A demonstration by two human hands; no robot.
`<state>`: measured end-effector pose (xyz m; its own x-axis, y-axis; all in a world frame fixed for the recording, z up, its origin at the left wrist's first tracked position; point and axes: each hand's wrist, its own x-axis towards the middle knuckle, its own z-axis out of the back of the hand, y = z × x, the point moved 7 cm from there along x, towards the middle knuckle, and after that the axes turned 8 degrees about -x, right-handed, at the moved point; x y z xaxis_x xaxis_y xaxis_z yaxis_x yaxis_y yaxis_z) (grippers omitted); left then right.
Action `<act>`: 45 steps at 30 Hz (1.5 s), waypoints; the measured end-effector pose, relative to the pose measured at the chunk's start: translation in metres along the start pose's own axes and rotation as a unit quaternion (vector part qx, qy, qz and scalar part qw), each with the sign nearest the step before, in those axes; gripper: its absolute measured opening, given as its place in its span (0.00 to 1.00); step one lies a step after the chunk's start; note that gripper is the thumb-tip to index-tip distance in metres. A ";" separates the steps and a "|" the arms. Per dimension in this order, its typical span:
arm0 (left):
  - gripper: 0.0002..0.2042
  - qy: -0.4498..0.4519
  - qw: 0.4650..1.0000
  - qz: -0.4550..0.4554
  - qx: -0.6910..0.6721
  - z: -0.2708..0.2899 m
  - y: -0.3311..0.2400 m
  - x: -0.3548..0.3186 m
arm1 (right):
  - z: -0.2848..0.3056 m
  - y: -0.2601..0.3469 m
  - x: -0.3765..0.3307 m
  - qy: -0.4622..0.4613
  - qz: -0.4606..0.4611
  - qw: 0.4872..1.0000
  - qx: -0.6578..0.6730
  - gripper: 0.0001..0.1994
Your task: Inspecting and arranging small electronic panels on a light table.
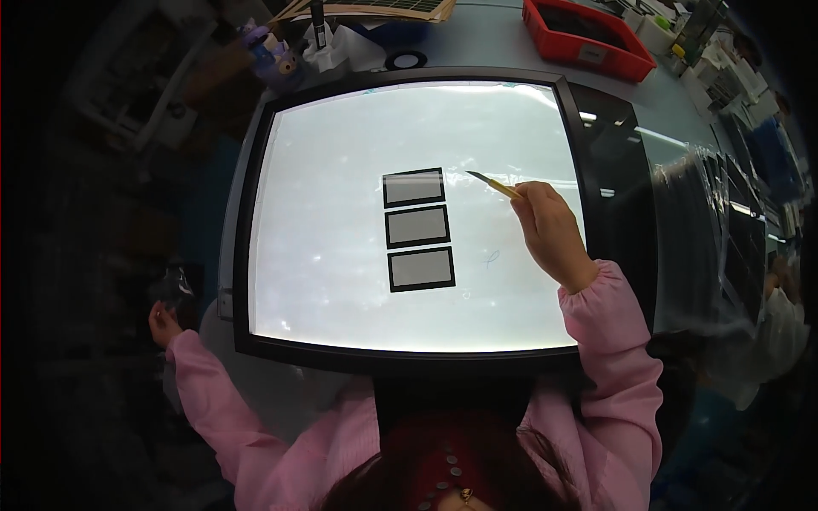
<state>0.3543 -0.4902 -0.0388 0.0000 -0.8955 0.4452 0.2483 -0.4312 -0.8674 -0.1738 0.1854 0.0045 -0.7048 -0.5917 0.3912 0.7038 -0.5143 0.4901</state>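
Note:
My right hand [552, 230], closed around a yellow-handled craft knife [499, 186], is over the right part of a lit light panel [324, 136]. The blade points left, toward three grey rectangles with black borders. These are stacked in a column: the top panel [414, 188], the middle panel [417, 226] and the bottom panel [423, 269]. Off the panel's left side, my left hand [164, 324] pinches a crinkled clear plastic film [176, 288]. That area is dark, so the film's full outline cannot be made out.
A raised black frame [244, 281] surrounds the light panel. Behind it stand a purple figurine [271, 55], a black marker [319, 24], a roll of black tape [406, 60] and a red bin [588, 38]. Clear plastic sheets [711, 247] lie at the right.

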 end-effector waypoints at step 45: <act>0.26 0.655 0.726 0.107 -0.179 -0.379 -0.312 -0.397 | -0.028 0.054 0.011 -0.049 0.160 0.985 -0.042 0.07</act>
<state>-0.0909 -0.0423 -0.0290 -0.9785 -0.1812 -0.0981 0.1100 -0.0572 -0.9923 -0.1414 0.1336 0.0134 -0.4481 -0.6714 0.5903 0.8933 -0.3629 0.2653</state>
